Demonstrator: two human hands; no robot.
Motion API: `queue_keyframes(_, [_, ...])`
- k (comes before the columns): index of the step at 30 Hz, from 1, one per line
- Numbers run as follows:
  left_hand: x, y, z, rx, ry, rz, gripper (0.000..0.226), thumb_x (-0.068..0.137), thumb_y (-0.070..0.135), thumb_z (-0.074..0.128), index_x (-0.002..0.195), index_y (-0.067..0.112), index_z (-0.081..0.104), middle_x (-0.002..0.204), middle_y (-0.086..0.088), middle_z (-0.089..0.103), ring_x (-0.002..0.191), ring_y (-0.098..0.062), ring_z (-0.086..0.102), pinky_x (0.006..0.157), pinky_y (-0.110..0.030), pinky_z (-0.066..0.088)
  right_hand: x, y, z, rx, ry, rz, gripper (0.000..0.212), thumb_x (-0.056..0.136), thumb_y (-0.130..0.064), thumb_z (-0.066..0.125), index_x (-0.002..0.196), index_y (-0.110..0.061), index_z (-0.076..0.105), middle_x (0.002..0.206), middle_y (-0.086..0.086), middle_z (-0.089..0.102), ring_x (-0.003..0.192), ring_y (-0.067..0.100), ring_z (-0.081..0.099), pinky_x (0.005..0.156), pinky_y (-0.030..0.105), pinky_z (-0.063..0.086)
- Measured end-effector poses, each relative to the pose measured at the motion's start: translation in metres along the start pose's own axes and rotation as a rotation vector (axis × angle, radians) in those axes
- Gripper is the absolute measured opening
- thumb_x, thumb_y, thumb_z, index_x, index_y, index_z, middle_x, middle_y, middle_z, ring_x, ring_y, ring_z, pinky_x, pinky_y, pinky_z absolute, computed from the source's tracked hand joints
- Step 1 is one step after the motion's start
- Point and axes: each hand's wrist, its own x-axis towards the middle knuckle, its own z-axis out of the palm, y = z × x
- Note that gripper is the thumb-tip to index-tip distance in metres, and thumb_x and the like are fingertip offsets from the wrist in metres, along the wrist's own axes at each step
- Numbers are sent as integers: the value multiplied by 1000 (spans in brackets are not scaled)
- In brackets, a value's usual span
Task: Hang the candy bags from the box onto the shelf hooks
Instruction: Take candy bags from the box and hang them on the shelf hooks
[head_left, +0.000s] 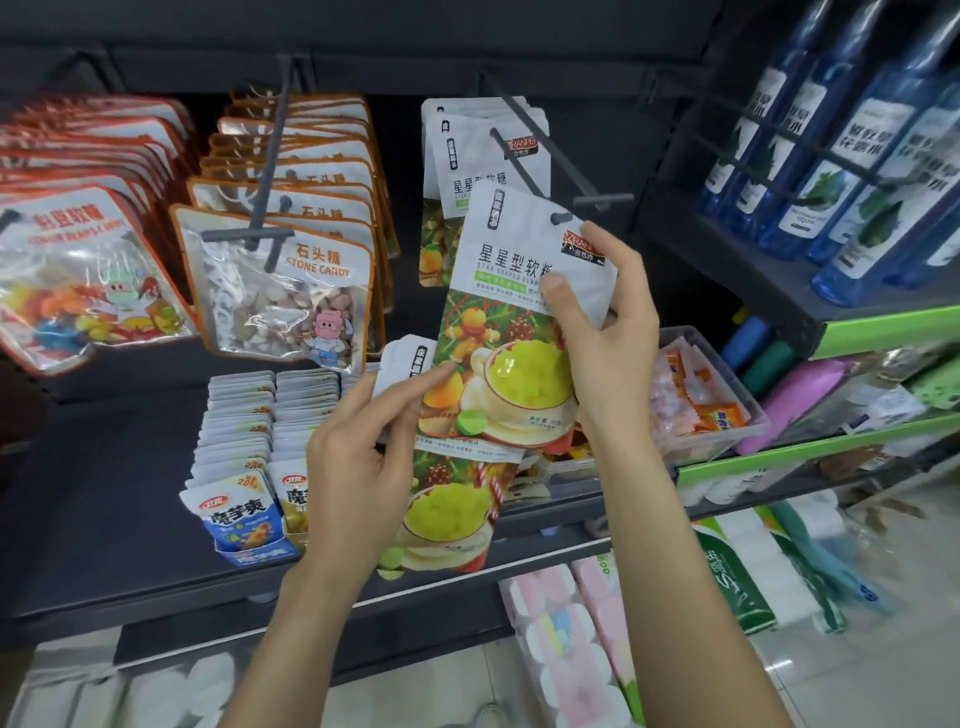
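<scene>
My right hand pinches the upper right corner of a star-shaped gummy bag, white on top with a green and yellow picture. The bag's hang hole sits just below and left of the tip of a dark shelf hook. A few matching bags hang further back on that hook. My left hand holds a second gummy bag lower down, partly behind the first. No box is in view.
Stone candy bags and orange-edged candy bags hang on hooks to the left. Small snack packets stand in rows on the dark shelf. A clear bin of sachets sits right of my hands. Blue bottles fill the right-hand shelf.
</scene>
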Motion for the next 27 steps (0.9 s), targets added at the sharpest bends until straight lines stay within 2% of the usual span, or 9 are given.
queue_keyframes(3, [3,-2,-2,29,-8,-14,34,95,9,52,117,32,64,78,0,55,63,-20,47,52,-32,38,6,1,-15,-102,-157,-52,51,87,-17,71,131,-25,47,126,-19,54,116,-1,55,88,35,56])
queue_keyframes(6, [4,-10,-2,64,6,-53,32,94,9,53,113,32,64,89,4,61,73,-19,54,56,-33,41,23,5,-22,-274,-176,-127,57,83,-20,75,131,-27,45,120,-17,59,107,-5,58,84,21,53])
queue_keyframes(9, [1,-22,-1,127,24,-100,28,93,14,51,111,29,66,92,3,64,78,-3,56,59,-22,43,46,17,-3,-352,-120,-144,60,82,-27,74,134,-26,44,112,-15,63,103,4,63,87,32,54])
queue_keyframes(12, [-3,-27,-3,165,42,-147,25,94,16,51,109,21,70,98,1,68,88,16,52,67,-7,39,67,32,26,-409,-62,-203,62,82,-30,72,136,-20,44,116,-1,67,106,22,65,88,44,53])
queue_keyframes(15, [-1,-24,-3,159,49,-163,24,94,18,51,110,22,70,99,3,68,91,11,54,68,-7,40,90,50,47,-571,-60,-211,64,85,-30,71,140,-12,43,117,13,67,105,36,64,86,45,53])
queue_keyframes(17, [3,-20,-3,152,53,-159,24,94,17,52,110,22,70,99,4,67,91,6,55,65,-9,41,99,58,55,-745,-121,-194,71,90,-34,66,149,-14,30,118,15,65,102,40,63,85,46,52])
queue_keyframes(20, [9,-16,-2,143,61,-150,23,95,12,54,109,21,70,100,5,66,92,10,55,64,-6,40,100,61,61,-956,-192,-199,77,96,-40,55,155,-18,10,112,20,65,103,43,60,87,46,47])
queue_keyframes(24, [14,-11,2,87,85,-139,23,95,15,52,109,23,69,102,7,66,95,14,55,69,-4,41,92,53,51,-947,-256,-171,75,96,-45,52,154,-25,11,115,16,66,106,40,60,87,46,46])
queue_keyframes(27, [15,-5,5,3,95,-161,22,95,17,53,108,24,69,104,9,66,99,8,56,74,-5,41,73,51,28,-691,-364,-76,58,96,-43,53,148,-28,32,103,3,67,97,24,62,85,37,46])
